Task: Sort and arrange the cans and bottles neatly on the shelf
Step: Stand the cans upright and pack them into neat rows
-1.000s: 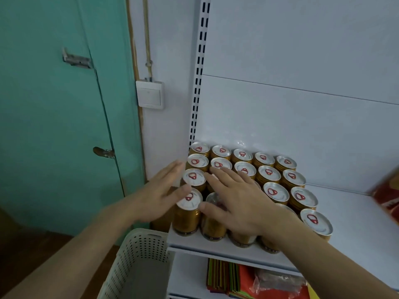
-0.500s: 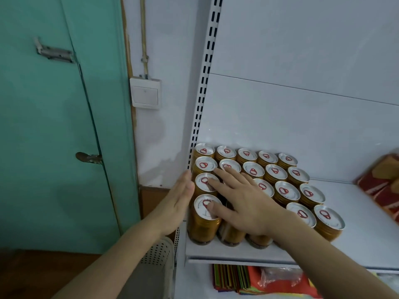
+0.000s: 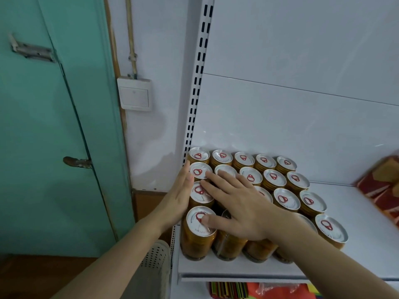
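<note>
Cans (image 3: 280, 199): gold-sided drink cans with white lids and red pull rings, packed upright in rows at the left end of the shelf, the far row against the back panel.
Shelf (image 3: 354, 255): white metal board; bare surface to the right of the can block, front lip visible below the near row.
Left hand (image 3: 179, 197): fingers straight and together, held edge-on, palm pressed flat against the left side of the leftmost column of cans; fingertips reach the second can from the far end.
Right hand (image 3: 241, 208): fingers spread and straight, laid palm-down across the lids of the middle and near rows; grips nothing.
Right thumb: rests on the lid of the near-left can (image 3: 199, 231).
Right index finger: tip lies on the lid of the left-column can second from the far end.
Near row: partly hidden under the right hand and forearm; count cannot be told.
Slotted upright (image 3: 197, 83): white post with black slots, rising at the shelf's left far corner.
Red-and-gold packs (image 3: 382, 182): at the right edge of the shelf, well apart from the cans.
Perforated basket (image 3: 155, 264): pale plastic, below and left of the shelf.
Lower level: coloured packets (image 3: 233, 290) under the shelf board.
Left background: teal door (image 3: 43, 126), wall switch (image 3: 135, 93).
</note>
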The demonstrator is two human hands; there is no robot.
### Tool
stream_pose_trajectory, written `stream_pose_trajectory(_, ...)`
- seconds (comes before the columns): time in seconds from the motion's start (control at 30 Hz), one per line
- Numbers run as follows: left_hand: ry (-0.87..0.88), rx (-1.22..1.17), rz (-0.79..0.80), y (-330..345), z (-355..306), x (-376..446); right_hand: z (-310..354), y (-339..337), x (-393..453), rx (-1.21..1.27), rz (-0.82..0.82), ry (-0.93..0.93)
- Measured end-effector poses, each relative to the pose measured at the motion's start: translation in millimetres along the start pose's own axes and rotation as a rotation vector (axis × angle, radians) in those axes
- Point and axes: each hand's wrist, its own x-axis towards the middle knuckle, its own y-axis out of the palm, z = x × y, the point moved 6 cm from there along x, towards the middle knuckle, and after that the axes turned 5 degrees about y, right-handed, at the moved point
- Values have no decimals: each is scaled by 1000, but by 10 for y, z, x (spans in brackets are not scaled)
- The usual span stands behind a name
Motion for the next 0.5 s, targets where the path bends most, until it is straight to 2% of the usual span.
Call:
stream_pose_trajectory(0.13,-67,-17,-75,-107,60,258,-47,-66,25,15,-4,13)
stream_pose_trajectory(0.5,-82,129,-29,-81,-21,444,-136,-43,85,29,27,57)
